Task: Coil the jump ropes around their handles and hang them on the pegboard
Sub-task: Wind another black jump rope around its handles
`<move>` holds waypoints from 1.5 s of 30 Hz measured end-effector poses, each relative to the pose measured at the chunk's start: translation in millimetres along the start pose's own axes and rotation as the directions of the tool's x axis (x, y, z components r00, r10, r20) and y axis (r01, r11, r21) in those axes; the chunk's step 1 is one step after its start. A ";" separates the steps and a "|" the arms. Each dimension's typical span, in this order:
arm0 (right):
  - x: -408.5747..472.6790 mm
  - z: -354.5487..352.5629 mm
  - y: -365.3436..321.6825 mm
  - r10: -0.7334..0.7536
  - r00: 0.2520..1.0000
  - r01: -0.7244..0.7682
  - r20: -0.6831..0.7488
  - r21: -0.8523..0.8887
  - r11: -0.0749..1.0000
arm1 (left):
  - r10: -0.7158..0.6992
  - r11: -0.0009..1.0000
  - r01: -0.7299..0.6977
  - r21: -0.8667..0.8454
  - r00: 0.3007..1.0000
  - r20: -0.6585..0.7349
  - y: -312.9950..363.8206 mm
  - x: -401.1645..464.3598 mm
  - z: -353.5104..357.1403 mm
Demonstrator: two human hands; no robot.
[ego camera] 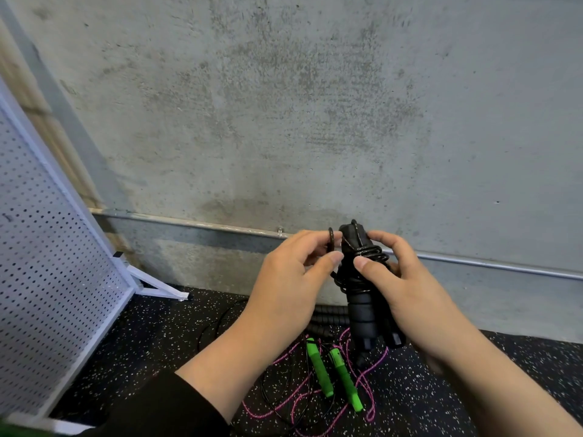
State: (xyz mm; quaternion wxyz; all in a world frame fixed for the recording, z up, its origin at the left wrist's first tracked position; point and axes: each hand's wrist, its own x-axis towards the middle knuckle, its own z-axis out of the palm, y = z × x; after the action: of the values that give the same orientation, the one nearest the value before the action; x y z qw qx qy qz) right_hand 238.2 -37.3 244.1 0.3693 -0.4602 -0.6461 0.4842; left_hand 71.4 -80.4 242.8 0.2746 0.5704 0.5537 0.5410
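Observation:
I hold a black jump rope (pixel 359 279) upright in front of me, its two foam handles side by side and its cord coiled round their upper part. My right hand (pixel 403 285) grips the handles from the right, thumb pressed on the coil. My left hand (pixel 290 275) pinches a small loop of the black cord just left of the handle tops. The white pegboard (pixel 47 247) stands tilted at the far left on a white foot.
On the speckled black floor below my hands lies a jump rope with green handles (pixel 318 367) and a pink cord (pixel 303 395). A thin black cord (pixel 217 323) and ribbed black handles (pixel 331 318) lie near the concrete wall (pixel 284 105). A metal conduit (pixel 189 223) runs along it.

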 end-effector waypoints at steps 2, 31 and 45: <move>-0.5 1.4 -0.5 -0.004 1.000 0.004 0.003 -0.006 1.000 | -0.063 0.994 0.060 -0.089 0.998 -0.032 -0.3 1.7 -0.2; -14.7 21.2 -14.5 0.099 0.995 -0.099 0.014 0.238 0.966 | -0.250 0.893 0.261 -0.367 0.965 0.078 -5.0 4.1 3.8; -7.5 23.8 -4.1 0.023 0.994 -0.035 -0.108 -0.112 0.993 | -0.288 0.862 0.294 -0.413 0.955 0.078 1.5 1.3 14.2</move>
State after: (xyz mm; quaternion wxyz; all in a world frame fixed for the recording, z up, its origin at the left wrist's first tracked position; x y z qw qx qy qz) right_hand 217.5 -51.6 241.7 0.3693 -0.5149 -0.6452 0.4268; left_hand 84.8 -75.5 240.8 0.4730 0.4116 0.5018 0.5958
